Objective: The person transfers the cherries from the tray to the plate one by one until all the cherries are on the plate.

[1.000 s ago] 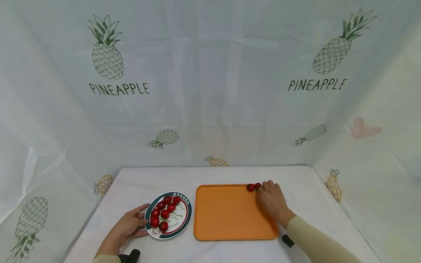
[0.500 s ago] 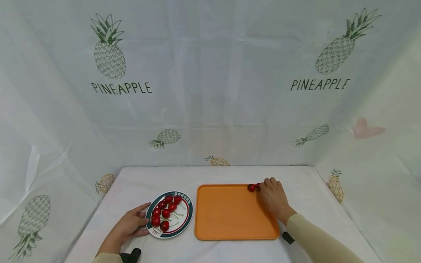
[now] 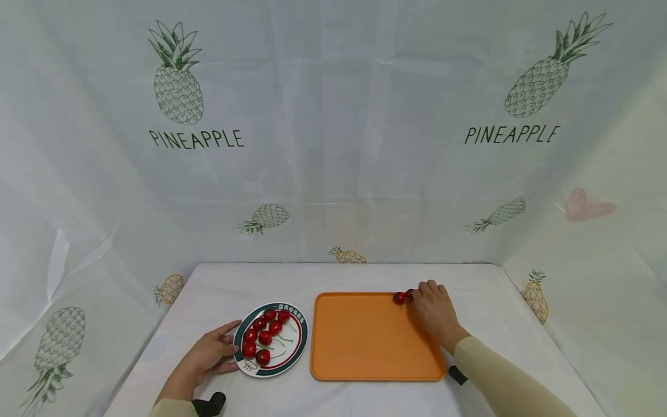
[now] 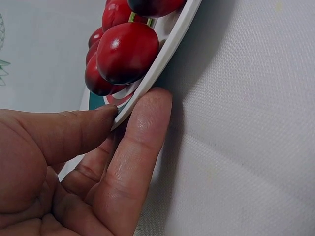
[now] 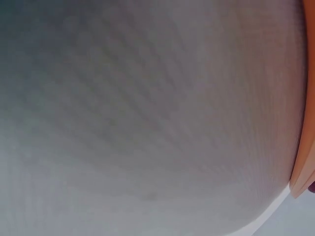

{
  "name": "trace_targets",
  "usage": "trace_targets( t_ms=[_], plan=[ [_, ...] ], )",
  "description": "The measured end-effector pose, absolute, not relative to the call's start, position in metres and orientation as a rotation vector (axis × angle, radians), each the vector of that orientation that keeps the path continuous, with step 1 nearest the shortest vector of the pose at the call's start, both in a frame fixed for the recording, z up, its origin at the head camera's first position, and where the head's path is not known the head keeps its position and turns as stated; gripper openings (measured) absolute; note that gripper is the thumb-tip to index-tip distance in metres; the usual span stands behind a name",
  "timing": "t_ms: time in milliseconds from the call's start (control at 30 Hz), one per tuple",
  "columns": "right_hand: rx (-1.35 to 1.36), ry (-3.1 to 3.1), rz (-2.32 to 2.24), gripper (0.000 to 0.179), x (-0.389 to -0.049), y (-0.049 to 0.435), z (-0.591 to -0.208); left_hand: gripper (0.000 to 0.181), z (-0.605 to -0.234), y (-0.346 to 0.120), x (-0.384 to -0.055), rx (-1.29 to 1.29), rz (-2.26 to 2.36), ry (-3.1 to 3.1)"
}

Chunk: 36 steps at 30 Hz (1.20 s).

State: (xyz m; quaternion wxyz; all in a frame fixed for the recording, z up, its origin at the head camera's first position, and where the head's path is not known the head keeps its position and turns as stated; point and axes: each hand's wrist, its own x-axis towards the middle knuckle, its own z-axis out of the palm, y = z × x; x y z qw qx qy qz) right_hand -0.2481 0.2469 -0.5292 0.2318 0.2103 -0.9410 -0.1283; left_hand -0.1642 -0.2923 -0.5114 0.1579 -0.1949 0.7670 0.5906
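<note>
In the head view my left hand (image 3: 208, 353) grips the left edge of a round white plate (image 3: 288, 347) with a dark green rim band. The left wrist view shows its thumb above the plate's edge and a finger underneath. Several red cherries (image 3: 265, 337) with green stems lie on the plate. My right hand (image 3: 433, 308) is over the far right corner of an orange tray (image 3: 365, 341), fingers bent downward. Two dark red cherries sit at its fingertips: one left cherry (image 3: 399, 298) in plain sight, another cherry (image 3: 410, 294) partly covered and seemingly pinched. The fingertips themselves are hidden.
A white cloth covers the table (image 3: 250, 278), which has a back edge against a hanging sheet (image 3: 333, 145) printed with pineapples. Plate and tray stand side by side with a narrow gap. The right wrist view is mostly blurred white cloth, with the tray edge (image 5: 310, 113) at right.
The whole scene shifts slightly to the right in the head view. Both hands, the plate, the tray and the cherries keep their places relative to each other.
</note>
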Motion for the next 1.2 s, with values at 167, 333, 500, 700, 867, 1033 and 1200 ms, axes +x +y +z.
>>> trace_targets(
  t_ms=[167,333,500,700,867,1033,1200],
  plan=[
    [0.598,-2.564,-0.36,0.03,-0.2494,0.248,-0.5291,0.07,-0.5098,-0.2915,-0.1634,-0.557,1.696,2.187],
    [0.64,-2.525,-0.351,0.03,-0.2505,0.2484,-0.5307,0.07,-0.5116,-0.2924,-0.1637,-0.559,1.696,2.187],
    [0.672,-2.529,-0.362,0.032,-0.2507,0.2447,-0.5311,0.07,-0.5136,-0.2936,-0.1644,-0.562,1.693,2.188],
    [0.675,-2.529,-0.398,0.031,-0.2502,0.2415,-0.5314,0.07,-0.5137,-0.2932,-0.1644,-0.56,1.698,2.19],
    [0.679,-2.51,-0.442,0.03,-0.2512,0.2425,-0.5331,0.069,-0.5146,-0.2932,-0.164,-0.554,1.707,2.19],
    [0.681,-2.498,-0.447,0.031,-0.2518,0.2424,-0.5337,0.069,-0.5147,-0.2934,-0.1631,-0.547,1.715,2.188],
    [0.686,-2.498,-0.428,0.031,-0.2503,0.2399,-0.5319,0.069,-0.5133,-0.2935,-0.1623,-0.549,1.72,2.185]
  ],
)
